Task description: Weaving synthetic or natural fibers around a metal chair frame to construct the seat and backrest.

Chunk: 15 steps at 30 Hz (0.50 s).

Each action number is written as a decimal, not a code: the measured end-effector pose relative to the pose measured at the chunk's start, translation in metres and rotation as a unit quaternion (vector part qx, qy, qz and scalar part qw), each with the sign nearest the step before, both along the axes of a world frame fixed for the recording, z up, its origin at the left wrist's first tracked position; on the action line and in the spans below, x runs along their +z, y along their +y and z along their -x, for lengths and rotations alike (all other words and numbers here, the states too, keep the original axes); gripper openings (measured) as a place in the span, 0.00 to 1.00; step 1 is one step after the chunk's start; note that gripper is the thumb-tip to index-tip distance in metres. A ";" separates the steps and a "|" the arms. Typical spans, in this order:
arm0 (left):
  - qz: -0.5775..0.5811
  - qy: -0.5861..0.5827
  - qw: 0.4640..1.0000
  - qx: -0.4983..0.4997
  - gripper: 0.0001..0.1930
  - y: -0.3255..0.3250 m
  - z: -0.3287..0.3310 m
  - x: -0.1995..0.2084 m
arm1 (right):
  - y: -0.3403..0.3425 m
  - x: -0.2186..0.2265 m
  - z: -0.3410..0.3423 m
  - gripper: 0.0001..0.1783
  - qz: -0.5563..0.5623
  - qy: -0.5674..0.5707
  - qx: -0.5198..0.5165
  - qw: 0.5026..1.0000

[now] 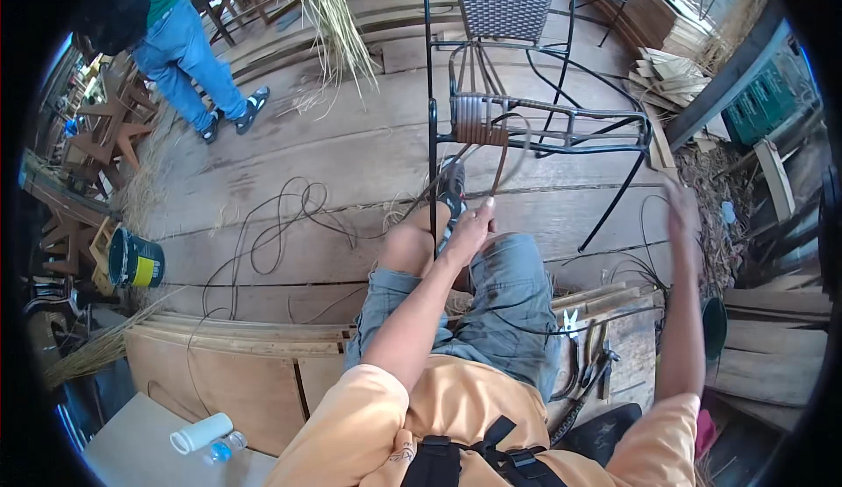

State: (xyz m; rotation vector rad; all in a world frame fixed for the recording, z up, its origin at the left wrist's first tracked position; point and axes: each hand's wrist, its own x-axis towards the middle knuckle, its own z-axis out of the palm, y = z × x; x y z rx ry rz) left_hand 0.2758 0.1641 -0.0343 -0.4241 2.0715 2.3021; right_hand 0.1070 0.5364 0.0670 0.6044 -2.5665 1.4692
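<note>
Plank floor (351, 154) under the metal chair frame (561, 127); bucket (134, 261) far left of it. My left hand (471, 227) pinches a rattan strand (502, 167); right hand (682, 211) blurred, grip unclear.

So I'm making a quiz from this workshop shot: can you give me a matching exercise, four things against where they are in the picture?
Things:
1. bucket
2. left hand
3. right hand
4. bottle

Places:
A. raised in the air to the right of the metal chair frame
B. lying on the pale surface at the lower left
C. pinching a strand that runs up to the weave on the frame
D. standing on the plank floor at the far left

Pairs: 1-D, 2-C, 3-A, 4-B
</note>
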 end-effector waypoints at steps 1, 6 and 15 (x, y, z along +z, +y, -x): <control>-0.002 -0.016 1.000 0.017 0.27 0.002 0.000 0.001 | -0.050 0.002 -0.002 0.19 -0.119 0.113 -0.012 0.986; -0.001 -0.096 0.995 0.023 0.31 0.004 -0.002 0.005 | -0.180 0.072 -0.054 0.23 -0.246 -0.045 0.035 0.967; 0.040 -0.024 0.999 -0.012 0.32 -0.005 -0.007 0.028 | 0.468 0.117 -0.096 0.19 -0.440 0.165 -0.170 0.866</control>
